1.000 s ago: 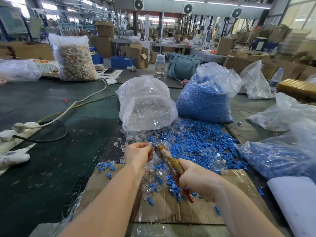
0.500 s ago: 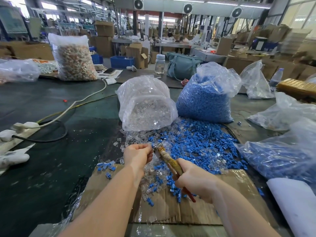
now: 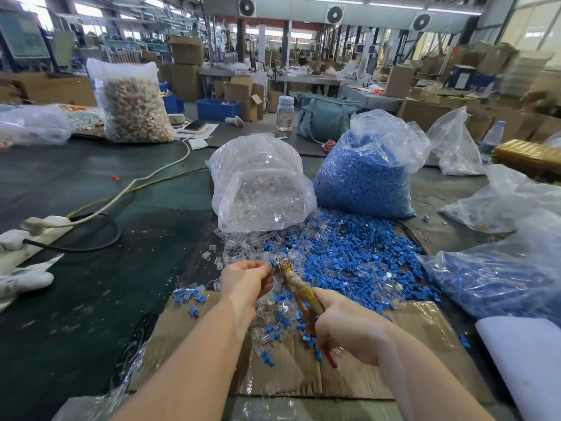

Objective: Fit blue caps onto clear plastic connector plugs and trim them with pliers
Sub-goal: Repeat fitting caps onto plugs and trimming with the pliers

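My left hand (image 3: 246, 279) pinches a small capped plug (image 3: 271, 262) and holds it at the jaws of the pliers (image 3: 296, 284). My right hand (image 3: 349, 325) grips the taped handles of the pliers, which slant up and to the left. Loose blue caps (image 3: 358, 256) and clear plugs (image 3: 239, 247) lie heaped just beyond my hands. A few finished capped plugs (image 3: 189, 294) sit to the left of my left wrist. The plug itself is mostly hidden by my fingers.
A clear bag of plugs (image 3: 261, 183) and a bag of blue caps (image 3: 367, 174) stand behind the heap. More bags (image 3: 498, 275) lie at right. Flat cardboard (image 3: 394, 369) lies under my arms. A power strip (image 3: 45, 223) and cables lie at left.
My hands have hardly moved. The pliers' handles have drawn a little closer together in my right hand.
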The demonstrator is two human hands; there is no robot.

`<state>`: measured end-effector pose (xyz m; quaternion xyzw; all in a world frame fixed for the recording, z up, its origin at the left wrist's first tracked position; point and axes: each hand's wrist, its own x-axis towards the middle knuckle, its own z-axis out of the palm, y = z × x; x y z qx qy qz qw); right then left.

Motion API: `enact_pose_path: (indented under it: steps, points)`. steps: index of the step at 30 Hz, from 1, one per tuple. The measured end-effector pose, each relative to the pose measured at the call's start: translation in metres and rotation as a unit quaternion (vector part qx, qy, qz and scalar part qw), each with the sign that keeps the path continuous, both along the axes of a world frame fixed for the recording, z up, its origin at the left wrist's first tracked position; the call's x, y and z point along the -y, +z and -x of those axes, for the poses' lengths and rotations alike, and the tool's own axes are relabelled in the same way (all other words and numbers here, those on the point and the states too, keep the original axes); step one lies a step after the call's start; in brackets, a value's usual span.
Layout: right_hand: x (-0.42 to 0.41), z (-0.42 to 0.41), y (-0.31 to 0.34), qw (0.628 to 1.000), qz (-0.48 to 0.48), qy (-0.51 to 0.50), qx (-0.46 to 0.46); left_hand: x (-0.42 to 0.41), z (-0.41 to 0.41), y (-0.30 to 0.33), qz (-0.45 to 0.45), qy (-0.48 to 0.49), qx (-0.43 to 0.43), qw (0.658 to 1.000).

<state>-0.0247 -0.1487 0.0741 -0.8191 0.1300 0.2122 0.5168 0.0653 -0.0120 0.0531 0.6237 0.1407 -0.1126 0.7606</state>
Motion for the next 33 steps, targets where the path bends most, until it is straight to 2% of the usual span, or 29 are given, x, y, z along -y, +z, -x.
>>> enact_pose_path:
  steps: [10, 19, 26, 28, 33]
  points:
    - [-0.005, 0.001, -0.003, 0.995, 0.089, 0.018, 0.037, 0.003, -0.002, -0.002, 0.0, 0.008, -0.003, 1.0]
    - [-0.004, 0.003, -0.008, 0.998, 0.027, -0.034, 0.044, 0.005, -0.003, -0.013, 0.042, 0.027, -0.029, 0.998]
    - [0.004, 0.0, -0.022, 0.991, 0.042, -0.079, 0.102, 0.001, 0.006, -0.017, 0.032, 0.026, -0.019, 0.999]
    - [0.011, -0.003, -0.03, 0.983, 0.07, -0.118, 0.117, -0.002, 0.009, -0.016, 0.026, 0.014, -0.013, 0.999]
    - [0.031, -0.006, -0.044, 0.942, 0.259, -0.175, 0.122, -0.003, 0.017, -0.017, 0.001, 0.003, 0.001, 1.0]
